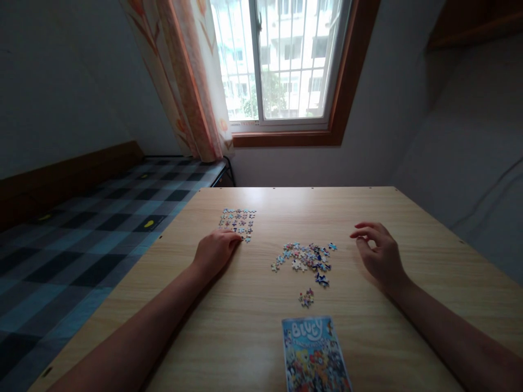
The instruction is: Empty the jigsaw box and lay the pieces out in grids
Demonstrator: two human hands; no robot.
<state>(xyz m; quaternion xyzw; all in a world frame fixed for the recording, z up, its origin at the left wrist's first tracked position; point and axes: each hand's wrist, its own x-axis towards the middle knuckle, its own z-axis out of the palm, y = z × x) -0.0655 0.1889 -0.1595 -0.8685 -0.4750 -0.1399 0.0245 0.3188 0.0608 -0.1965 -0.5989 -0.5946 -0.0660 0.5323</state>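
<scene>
My left hand (pixel 217 247) rests on the table at the near edge of a grid of small jigsaw puzzle pieces (pixel 238 222) laid out in rows. Its fingers are closed, with the fingertips down on a puzzle piece (pixel 242 238) at the end of the nearest row; the hand hides part of that row. To the right, my right hand (pixel 379 251) hovers over the table with bent fingers apart and nothing between them. Between the hands lies a loose pile of puzzle pieces (pixel 304 256), nearest to the right hand. Two small clusters, one dark blue (pixel 322 280) and one multicoloured (pixel 306 298), lie closer to me.
A blue picture box or card (pixel 314 354) lettered "Bluey" lies at the table's near side. The pale wooden table (pixel 253 316) ends before a wall with a barred window (pixel 294 60) and curtain (pixel 183 76). Left of it stands a bed with a checked cover (pixel 163 193).
</scene>
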